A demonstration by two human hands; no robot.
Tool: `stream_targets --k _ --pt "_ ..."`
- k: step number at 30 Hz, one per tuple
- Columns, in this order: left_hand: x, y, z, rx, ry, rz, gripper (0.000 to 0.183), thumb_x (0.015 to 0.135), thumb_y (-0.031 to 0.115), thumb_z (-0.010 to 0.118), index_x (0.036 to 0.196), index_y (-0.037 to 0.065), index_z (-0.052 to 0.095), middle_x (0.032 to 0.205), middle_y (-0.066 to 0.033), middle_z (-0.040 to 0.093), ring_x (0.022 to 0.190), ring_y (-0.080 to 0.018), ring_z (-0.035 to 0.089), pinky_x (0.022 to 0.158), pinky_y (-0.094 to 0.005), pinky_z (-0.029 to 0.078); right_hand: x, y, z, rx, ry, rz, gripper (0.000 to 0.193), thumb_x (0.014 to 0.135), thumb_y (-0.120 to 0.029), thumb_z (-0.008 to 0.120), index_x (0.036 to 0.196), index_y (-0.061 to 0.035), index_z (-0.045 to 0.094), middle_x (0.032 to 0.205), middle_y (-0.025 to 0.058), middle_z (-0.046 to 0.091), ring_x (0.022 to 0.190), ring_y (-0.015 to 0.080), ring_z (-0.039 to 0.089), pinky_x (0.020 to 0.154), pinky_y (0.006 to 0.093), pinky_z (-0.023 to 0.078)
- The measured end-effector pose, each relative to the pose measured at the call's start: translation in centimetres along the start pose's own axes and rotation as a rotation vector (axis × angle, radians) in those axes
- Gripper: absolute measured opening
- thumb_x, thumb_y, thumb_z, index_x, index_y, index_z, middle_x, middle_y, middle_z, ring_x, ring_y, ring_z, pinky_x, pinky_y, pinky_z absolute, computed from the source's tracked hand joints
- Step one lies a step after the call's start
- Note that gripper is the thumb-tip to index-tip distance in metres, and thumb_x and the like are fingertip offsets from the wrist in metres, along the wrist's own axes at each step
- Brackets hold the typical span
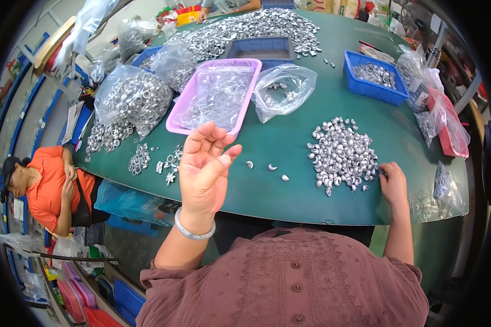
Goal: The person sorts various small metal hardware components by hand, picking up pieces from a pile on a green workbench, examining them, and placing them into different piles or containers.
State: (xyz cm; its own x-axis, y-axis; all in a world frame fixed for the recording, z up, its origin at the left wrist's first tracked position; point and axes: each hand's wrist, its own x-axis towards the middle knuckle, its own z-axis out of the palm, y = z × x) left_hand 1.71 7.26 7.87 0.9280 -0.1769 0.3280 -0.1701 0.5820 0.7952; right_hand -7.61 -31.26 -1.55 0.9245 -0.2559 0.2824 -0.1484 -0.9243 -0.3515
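While the right hand [394,184] rested at the right edge of a pile of small silver crescent-shaped pieces [342,155], the left hand [204,171] was raised above the near edge of the green table [289,203], palm up. The left hand was partly open, fingers loosely curled, with nothing visible in its palm. The right fingertips met the outermost pieces; whether they gripped one could not be told. The pile lay uncontained on the near right of the table, and three loose pieces [271,167] lay to its left. Far of the left hand, a lilac tray [247,101] contained clear plastic packaging with silver parts inside. Just to its right, a clear open-mouthed bag [267,106] held a few silver pieces. A blue bin [373,94], far right of the pile, contained a layer of small silver parts. On the left, a bulging clear bag [132,90] was filled with silver rings. At the right table edge, a pink basket [444,122] held clear plastic bags.
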Motion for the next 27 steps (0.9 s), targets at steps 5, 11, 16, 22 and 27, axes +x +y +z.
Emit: stream_targets --k 5,11,16,22,27 --pt "-0.2 0.3 -0.1 0.153 -0.005 0.088 0.053 0.072 -0.009 0.049 0.122 0.005 0.039 0.109 -0.0082 0.047 0.098 -0.0175 0.049 0.081 -0.0299 0.044 0.2 0.2 0.0 0.002 0.024 -0.043 0.016 0.068 0.002 0.055 0.084 -0.0015 0.057 0.078 0.0125 0.053 0.075 0.0308 0.053 0.066 0.0363 0.043" --pt "-1.6 1.6 -2.0 0.149 0.038 0.106 0.053 0.072 -0.01 0.049 0.122 0.003 0.038 0.107 -0.0081 0.047 0.092 -0.0162 0.05 0.077 -0.0276 0.045 0.6 0.4 0.1 0.148 0.025 -0.011 0.016 0.071 0.004 0.052 0.086 0.0009 0.057 0.078 0.0141 0.054 0.067 0.028 0.054 0.061 0.0327 0.044" --pt "-5.6 4.0 -5.5 0.524 0.148 0.084 0.059 0.07 -0.01 0.049 0.125 0.001 0.034 0.107 -0.0082 0.043 0.092 -0.0158 0.048 0.078 -0.0269 0.044 1.0 1.9 0.3 0.197 0.057 -0.046 0.018 0.074 0.004 0.05 0.092 0.0011 0.056 0.078 0.01 0.054 0.065 0.0173 0.053 0.059 0.0268 0.043" --pt "-16.9 4.5 -17.3 1.397 0.318 -0.269 0.067 0.071 -0.002 0.056 0.13 0.006 0.027 0.095 -0.0097 0.047 0.078 -0.0174 0.053 0.072 -0.0267 0.047 2.0 4.9 0.7 0.297 0.022 -0.057 0.02 0.083 -0.002 0.049 0.101 0.0026 0.055 0.093 0.0079 0.059 0.086 0.0135 0.055 0.077 0.0248 0.043" --pt "-26.7 2.4 -22.2 1.806 -0.398 -1.711 0.086 0.057 0.047 0.075 0.123 0.003 0.042 0.109 -0.0206 0.053 0.098 -0.0325 0.054 0.083 -0.0361 0.044 3.7 4.2 0.3 0.298 -0.003 -0.092 0.023 0.084 -0.003 0.05 0.105 0.0021 0.054 0.098 0.0084 0.058 0.089 0.0139 0.055 0.08 0.025 0.042"
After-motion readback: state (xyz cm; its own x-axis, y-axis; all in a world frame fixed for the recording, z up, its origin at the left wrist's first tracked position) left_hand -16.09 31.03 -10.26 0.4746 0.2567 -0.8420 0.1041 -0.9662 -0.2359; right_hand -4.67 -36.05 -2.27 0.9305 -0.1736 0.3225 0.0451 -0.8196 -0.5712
